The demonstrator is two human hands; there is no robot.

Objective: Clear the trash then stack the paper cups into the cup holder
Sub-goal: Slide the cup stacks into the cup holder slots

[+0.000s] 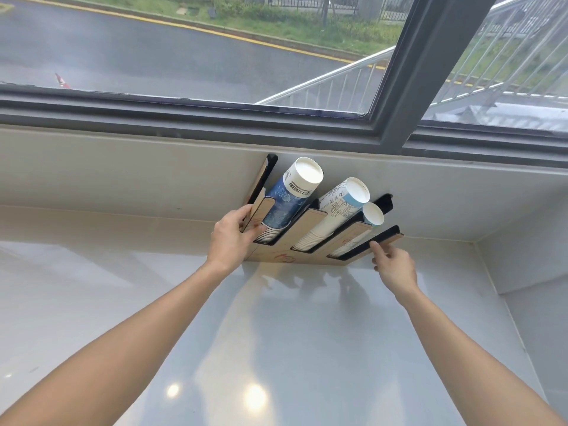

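A wood-and-black cup holder (pixel 309 229) stands on the white counter against the low wall under the window. It has three slots. The left slot holds a stack of blue-patterned paper cups (pixel 287 201). In the middle slot is a stack of white and light-blue printed cups (pixel 341 204). A narrower stack of small cups (pixel 368 218) fills the right slot. My left hand (pixel 235 238) grips the holder's left side panel, fingers curled around its front edge. At the holder's right front corner, my right hand (pixel 392 265) touches the panel with its fingertips.
The glossy white counter (pixel 276 333) stretches toward me, with a side wall (pixel 522 272) closing it at the right. A dark-framed window (pixel 396 87) runs along the back above a pale ledge. No trash shows on the counter.
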